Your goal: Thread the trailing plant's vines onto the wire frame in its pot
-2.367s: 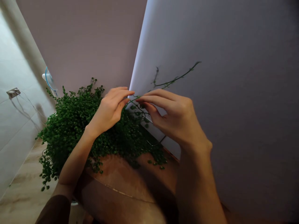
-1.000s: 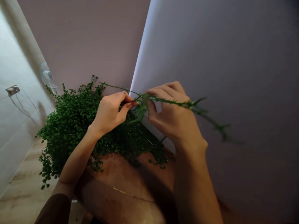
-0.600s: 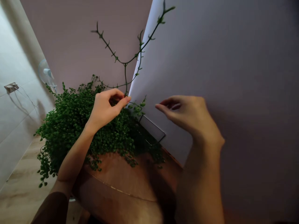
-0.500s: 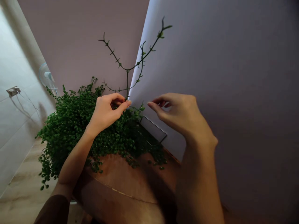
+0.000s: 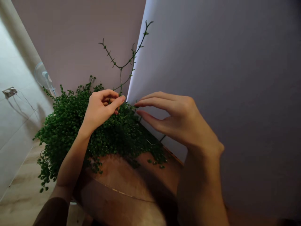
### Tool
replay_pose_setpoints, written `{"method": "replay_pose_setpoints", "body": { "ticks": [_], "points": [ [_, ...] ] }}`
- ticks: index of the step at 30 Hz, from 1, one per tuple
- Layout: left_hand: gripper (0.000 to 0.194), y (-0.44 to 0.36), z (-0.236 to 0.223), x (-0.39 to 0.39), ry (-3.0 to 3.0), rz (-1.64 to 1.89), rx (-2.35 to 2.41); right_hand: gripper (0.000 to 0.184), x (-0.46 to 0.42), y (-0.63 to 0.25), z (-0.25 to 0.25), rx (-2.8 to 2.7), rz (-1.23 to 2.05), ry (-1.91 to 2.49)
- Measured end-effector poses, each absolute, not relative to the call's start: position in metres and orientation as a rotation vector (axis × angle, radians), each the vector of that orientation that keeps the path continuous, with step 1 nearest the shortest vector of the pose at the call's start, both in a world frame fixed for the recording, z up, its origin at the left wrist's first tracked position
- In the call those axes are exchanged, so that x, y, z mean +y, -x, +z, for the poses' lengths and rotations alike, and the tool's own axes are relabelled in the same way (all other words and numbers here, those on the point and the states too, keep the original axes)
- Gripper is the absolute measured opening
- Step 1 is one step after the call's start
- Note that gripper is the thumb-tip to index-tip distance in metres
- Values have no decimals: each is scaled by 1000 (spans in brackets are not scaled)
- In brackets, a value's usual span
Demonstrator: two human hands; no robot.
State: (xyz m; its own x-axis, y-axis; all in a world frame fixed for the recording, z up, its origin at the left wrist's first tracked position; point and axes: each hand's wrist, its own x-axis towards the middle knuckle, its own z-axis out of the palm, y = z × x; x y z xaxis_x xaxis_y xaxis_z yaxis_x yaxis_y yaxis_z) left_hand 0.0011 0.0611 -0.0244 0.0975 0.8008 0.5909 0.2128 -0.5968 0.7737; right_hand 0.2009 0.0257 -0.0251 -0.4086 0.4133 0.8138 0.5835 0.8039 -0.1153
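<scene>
My left hand [image 5: 105,105] pinches a thin branched green stem [image 5: 121,77] near its lower part, between thumb and fingers. The stem rises above the hand and forks into several twigs with small leaf nodes. To the right, my right hand [image 5: 171,114] has its thumb and fingertips a little apart, close to a small green shoot tip; whether they touch it I cannot tell. Below and behind both hands spreads a bushy trailing plant [image 5: 68,119] with small round leaves. A thin wire piece [image 5: 152,143] shows partly beneath my right hand.
The plant sits on a rounded brown wooden surface [image 5: 117,175]. A pale wall [image 5: 235,94] stands close on the right, a mauve panel [image 5: 82,37] behind. At far left are a fan [image 5: 44,77] and a wall socket [image 5: 9,92] with cords.
My right hand has moved left toward the plant and its fingers have spread from a pinch. My left hand and the stem have shifted slightly left in view.
</scene>
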Motion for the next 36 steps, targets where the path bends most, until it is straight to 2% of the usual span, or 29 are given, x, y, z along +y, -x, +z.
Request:
{"method": "replay_pose_setpoints", "body": {
  "ticks": [10, 16, 20, 22, 26, 31, 36],
  "points": [
    [28, -4, -20, 50, -1923, 1493, 910, 12, 27, -195, -26, -1878, -312, 867],
    [22, -15, -26, 45, -2122, 1588, 959, 7, 39, -188, -30, -1755, -203, 1029],
    [22, -6, -21, 41, -2114, 1670, 991, 7, 60, -215, -42, -1618, -275, 1209],
    [22, 0, -18, 40, -2105, 1728, 1000, 4, 70, -233, -51, -1696, -195, 1307],
    [22, 4, -19, 45, -2090, 1678, 983, 15, 75, -243, -61, -1907, -121, 1397],
    [22, -2, -24, 55, -2102, 1595, 1062, 15, 53, -212, -46, -1859, -323, 1305],
    [20, -4, -25, 55, -2195, 1605, 1107, 15, 28, -191, -26, -1891, -235, 932]
  ]
}}
